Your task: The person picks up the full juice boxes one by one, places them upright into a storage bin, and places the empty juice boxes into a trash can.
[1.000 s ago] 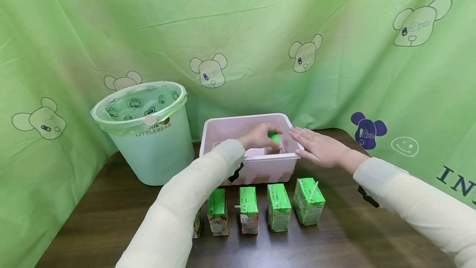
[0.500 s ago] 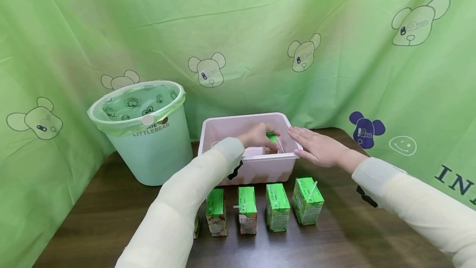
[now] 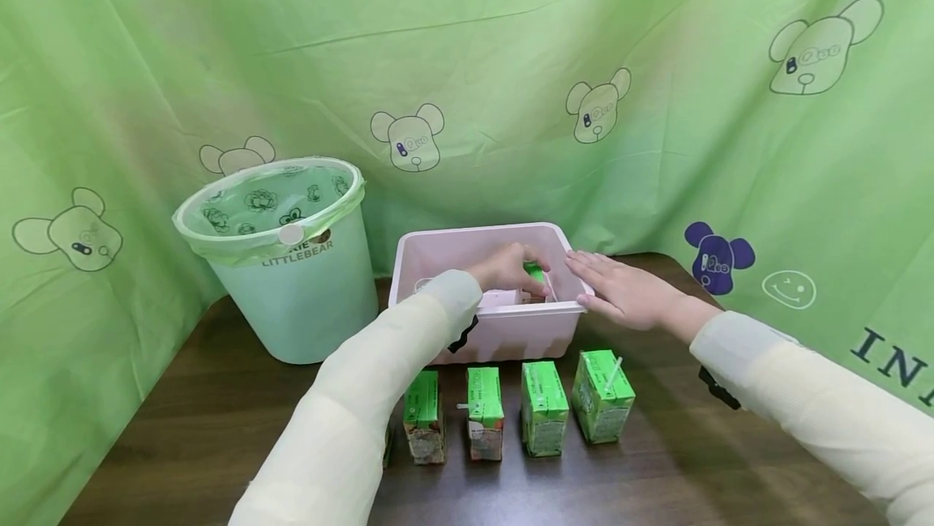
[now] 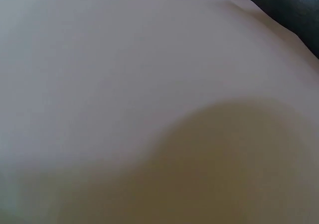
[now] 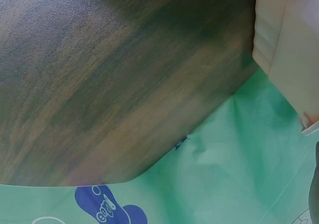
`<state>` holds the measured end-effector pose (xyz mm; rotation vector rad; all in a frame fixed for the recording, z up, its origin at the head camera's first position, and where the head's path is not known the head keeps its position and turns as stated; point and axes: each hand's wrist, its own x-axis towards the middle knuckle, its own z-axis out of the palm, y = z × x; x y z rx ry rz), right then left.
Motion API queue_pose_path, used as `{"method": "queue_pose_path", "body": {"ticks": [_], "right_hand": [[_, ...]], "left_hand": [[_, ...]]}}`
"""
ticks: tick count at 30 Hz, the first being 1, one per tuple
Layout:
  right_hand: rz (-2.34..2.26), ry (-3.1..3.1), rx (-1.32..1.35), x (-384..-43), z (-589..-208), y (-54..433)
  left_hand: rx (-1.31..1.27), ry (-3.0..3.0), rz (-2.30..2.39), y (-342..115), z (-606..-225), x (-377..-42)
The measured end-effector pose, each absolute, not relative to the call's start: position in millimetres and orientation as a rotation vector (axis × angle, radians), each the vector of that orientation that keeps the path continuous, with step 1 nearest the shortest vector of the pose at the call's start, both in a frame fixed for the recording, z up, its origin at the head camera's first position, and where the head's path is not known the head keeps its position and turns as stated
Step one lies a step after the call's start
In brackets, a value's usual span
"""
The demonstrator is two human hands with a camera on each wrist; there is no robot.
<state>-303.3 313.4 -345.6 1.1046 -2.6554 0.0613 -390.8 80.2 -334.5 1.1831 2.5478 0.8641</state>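
Note:
In the head view my left hand (image 3: 508, 267) reaches over the front rim into a pink plastic tub (image 3: 521, 335). Its fingers and thumb grip a green-topped drink carton (image 3: 537, 273) with a straw, near the tub's right wall; most of that carton is hidden by the hand and rim. My right hand (image 3: 627, 291) lies with straight fingers against the tub's right rim. The left wrist view shows only the blurred pink tub wall (image 4: 99, 84) and a brownish blur. In the right wrist view the tub's outer side (image 5: 289, 50) shows at upper right.
Several green-topped cartons (image 3: 545, 408) stand in a row on the dark wooden table (image 3: 693, 429) before the tub; my left sleeve partly covers the leftmost. A lined mint-green bin (image 3: 314, 299) stands left of the tub. A green printed curtain (image 3: 496, 64) hangs behind.
The carton in my left hand sits slightly lower in the tub than a second ago. My right hand stays at the rim, and the row of cartons has not moved.

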Motion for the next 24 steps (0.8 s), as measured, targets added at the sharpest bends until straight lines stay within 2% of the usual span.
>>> {"method": "queue_pose_path", "body": {"ticks": [7, 15, 24], "right_hand": [[0.053, -2.688, 1.095, -304.4, -346.4, 314.6], [0.043, -2.695, 1.091, -303.3, -344.5, 313.5], [0.039, -2.699, 1.086, -302.0, -343.0, 312.2]], "left_hand": [[1.214, 2.569, 0.797, 80.8, -333.7, -388.7], [1.092, 2.52, 0.938, 78.3, -330.3, -386.4], [1.066, 2.499, 0.964, 74.5, -325.6, -385.5]]}}
